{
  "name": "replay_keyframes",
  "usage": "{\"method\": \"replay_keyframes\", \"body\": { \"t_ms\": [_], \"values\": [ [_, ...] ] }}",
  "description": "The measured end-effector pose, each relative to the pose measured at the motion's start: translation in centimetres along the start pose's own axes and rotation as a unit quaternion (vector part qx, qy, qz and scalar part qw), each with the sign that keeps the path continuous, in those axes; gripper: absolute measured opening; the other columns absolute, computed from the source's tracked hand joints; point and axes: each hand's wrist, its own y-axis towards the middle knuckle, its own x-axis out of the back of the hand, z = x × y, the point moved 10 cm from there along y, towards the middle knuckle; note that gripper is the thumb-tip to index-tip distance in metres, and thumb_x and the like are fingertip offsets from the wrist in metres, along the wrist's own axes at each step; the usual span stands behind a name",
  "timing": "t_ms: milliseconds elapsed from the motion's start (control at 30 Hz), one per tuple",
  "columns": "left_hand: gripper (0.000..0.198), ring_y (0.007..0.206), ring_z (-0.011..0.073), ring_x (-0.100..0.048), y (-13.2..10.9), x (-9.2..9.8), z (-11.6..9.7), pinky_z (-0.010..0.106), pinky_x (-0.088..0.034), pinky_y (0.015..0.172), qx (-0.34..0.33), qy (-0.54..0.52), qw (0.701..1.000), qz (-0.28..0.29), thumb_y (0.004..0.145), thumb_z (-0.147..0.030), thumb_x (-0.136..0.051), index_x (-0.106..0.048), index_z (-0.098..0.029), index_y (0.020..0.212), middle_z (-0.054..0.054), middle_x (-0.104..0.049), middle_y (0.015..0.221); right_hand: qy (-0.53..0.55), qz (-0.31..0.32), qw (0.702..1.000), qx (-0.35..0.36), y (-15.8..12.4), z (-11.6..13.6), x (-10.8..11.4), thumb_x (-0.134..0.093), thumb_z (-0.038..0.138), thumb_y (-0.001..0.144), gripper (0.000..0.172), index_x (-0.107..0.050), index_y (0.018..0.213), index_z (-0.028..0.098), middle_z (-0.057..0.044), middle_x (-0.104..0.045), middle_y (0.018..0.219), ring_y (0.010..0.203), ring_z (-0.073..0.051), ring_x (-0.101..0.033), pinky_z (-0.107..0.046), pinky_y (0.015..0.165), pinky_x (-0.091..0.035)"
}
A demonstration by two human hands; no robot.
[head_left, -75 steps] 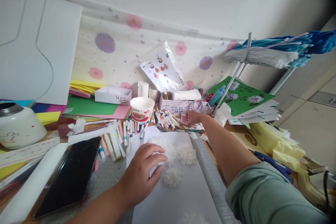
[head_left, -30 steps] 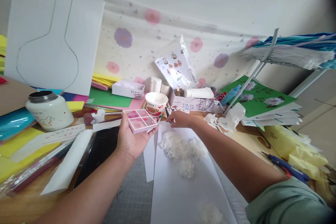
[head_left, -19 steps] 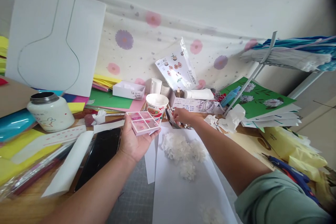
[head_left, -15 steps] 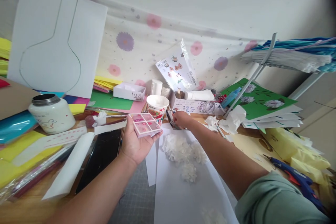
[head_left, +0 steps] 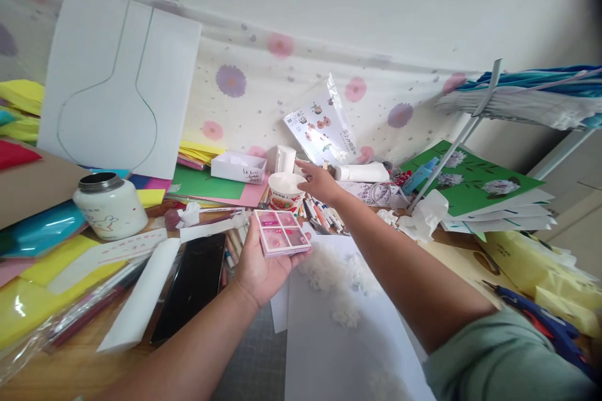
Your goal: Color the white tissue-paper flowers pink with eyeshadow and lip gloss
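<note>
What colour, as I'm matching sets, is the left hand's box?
The box is pink and whitish; head view.

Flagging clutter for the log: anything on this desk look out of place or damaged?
Crumpled white paper lies by the rack pole, like discarded scrap; markers sprawl loose beyond the white sheet. No spill shows; the pink box in the left hand looks intact.

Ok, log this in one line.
left hand: holding pink four-section box | right hand: at bowl, contact unclear | white ruffled puffs: on white sheet
</note>
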Motion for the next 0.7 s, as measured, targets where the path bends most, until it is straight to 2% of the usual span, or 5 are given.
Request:
{"method": "replay_keyframes", "body": {
  "t_ms": [167,267,333,500,700],
  "values": [
    [0.063,0.079,0.0289,-0.073,-1.0,-1.5,0.9,0.043,-0.06,0.065,0.018,-0.028,0.999,0.043,0.1,-0.06,-0.026,-0.07,-0.015,0.104,0.014,-0.075,0.092,0.013,0.091,0.974,0.205,-9.8,7.5,0.0,-0.08,0.042,0.075,0.065,-0.058,0.133,0.026,-0.004,-0.066,0.133,0.119,-0.021,-0.063,-0.032,0.097,-0.052],
    [0.067,0.067,0.0209,-0.071,-1.8,-2.0,2.2,0.031,-0.056,0.054,0.041,-0.045,0.997,0.042,0.102,-0.059,-0.023,-0.071,-0.013,0.099,0.011,-0.075,0.085,-0.031,0.021,0.971,0.236,-14.5,9.1,0.1,-0.068,0.031,0.087,0.029,-0.068,0.114,0.021,-0.011,-0.07,0.125,0.11,-0.023,-0.068,-0.036,0.089,-0.055],
    [0.068,0.067,0.0198,-0.071,-2.4,-2.2,3.3,0.03,-0.057,0.056,0.06,-0.05,0.996,0.034,0.101,-0.06,-0.023,-0.071,-0.012,0.095,0.012,-0.075,0.084,-0.07,-0.034,0.967,0.241,-16.7,9.5,-0.2,-0.056,0.026,0.094,0.018,-0.069,0.104,0.02,-0.012,-0.076,0.11,0.094,-0.022,-0.072,-0.036,0.079,-0.056],
    [0.069,0.069,0.0184,-0.072,-3.3,-1.4,5.6,0.028,-0.059,0.063,0.098,-0.051,0.994,-0.009,0.103,-0.056,-0.022,-0.072,-0.011,0.09,0.011,-0.075,0.082,-0.161,-0.133,0.943,0.259,-20.0,10.7,-1.0,-0.047,0.019,0.096,0.025,-0.066,0.109,0.01,-0.017,-0.076,0.102,0.074,-0.024,-0.072,-0.036,0.057,-0.053],
    [0.068,0.077,0.0195,-0.074,-3.1,-0.4,6.1,0.029,-0.06,0.069,0.098,-0.043,0.994,-0.028,0.103,-0.056,-0.023,-0.073,-0.012,0.094,0.012,-0.077,0.088,-0.206,-0.154,0.934,0.248,-20.6,11.4,-1.0,-0.043,0.016,0.097,0.026,-0.065,0.108,0.008,-0.015,-0.076,0.093,0.071,-0.021,-0.069,-0.034,0.05,-0.05]
  ]
}}
